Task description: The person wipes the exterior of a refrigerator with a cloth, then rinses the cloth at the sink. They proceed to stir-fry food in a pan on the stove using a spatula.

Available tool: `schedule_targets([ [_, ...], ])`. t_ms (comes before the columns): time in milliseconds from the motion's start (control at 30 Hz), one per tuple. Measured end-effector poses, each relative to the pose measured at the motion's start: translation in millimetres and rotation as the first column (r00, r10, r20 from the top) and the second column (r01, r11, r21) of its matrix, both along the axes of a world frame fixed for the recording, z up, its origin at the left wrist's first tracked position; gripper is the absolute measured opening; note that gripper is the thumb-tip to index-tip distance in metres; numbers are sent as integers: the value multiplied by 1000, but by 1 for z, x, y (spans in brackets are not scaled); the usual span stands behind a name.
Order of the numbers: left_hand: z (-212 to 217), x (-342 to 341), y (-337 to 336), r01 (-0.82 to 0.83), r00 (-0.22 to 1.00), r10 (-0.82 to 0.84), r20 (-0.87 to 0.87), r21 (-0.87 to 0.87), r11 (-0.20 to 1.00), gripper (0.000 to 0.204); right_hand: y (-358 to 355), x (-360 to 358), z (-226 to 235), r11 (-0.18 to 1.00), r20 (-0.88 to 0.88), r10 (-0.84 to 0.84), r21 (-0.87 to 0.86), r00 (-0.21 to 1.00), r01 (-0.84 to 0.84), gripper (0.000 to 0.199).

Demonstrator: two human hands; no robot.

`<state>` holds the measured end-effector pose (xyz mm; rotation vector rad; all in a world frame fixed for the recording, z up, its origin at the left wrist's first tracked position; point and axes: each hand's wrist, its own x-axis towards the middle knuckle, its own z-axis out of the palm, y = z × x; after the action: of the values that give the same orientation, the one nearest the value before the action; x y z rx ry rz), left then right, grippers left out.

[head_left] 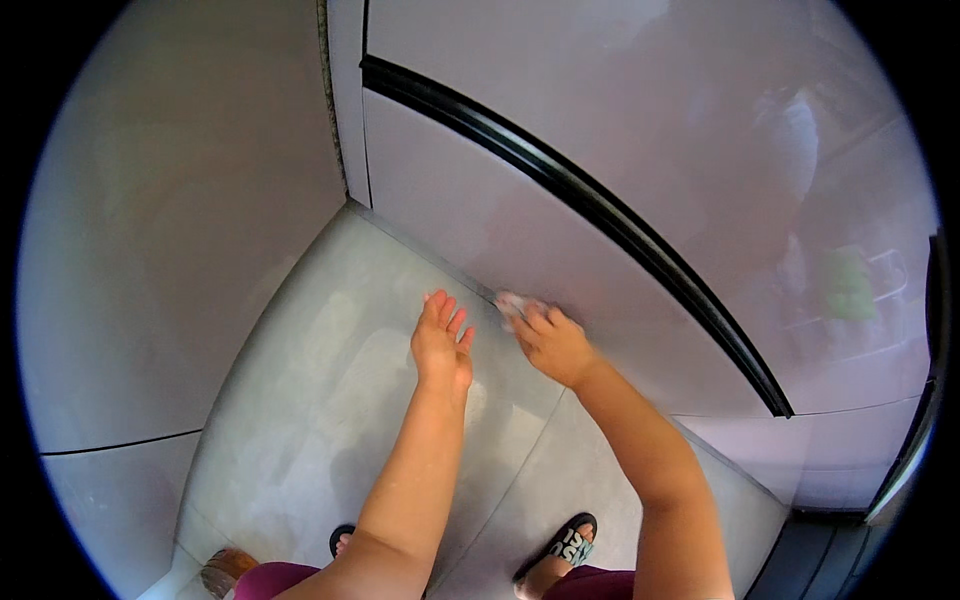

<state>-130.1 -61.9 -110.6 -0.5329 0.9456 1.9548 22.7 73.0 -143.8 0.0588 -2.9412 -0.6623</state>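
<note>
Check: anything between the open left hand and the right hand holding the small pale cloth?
Nothing: only bare grey tiled floor separates left hand from right hand and cloth, head view.

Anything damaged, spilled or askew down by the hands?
Nothing stands out. The right hand presses a small pale cloth against the bottom edge of the glossy panel; the left hand is open, flat toward the grey floor tiles. No spill or crack visible; the black strip only curves from the fisheye lens.
</note>
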Motion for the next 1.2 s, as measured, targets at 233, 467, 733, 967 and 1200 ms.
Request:
schedule_targets([
  [233, 36, 36, 10, 33, 996, -28, 89, -56, 998, 51, -12, 64, 86, 937, 439, -137, -234, 888, 260, 41],
  [467, 162, 63, -32, -67, 998, 65, -22, -131, 989, 42, -38, 58, 231, -756, 527, -435, -655, 730, 22, 45],
  [733, 367, 104, -60, 128, 955, -130, -268, -28, 991, 36, -103, 96, 403, -952, 598, -148, 129, 788, -276, 44],
  [967, 589, 159, -39, 301, 864, -278, -420, -12, 954, 32, -90, 172, 645, -943, 173, -301, 92, 938, -320, 69],
  [1200, 680, 232, 57, 518, 854, -481, -199, 240, 821, 44, -31, 267, 752, -736, 165, -634, 171, 755, -655, 64],
])
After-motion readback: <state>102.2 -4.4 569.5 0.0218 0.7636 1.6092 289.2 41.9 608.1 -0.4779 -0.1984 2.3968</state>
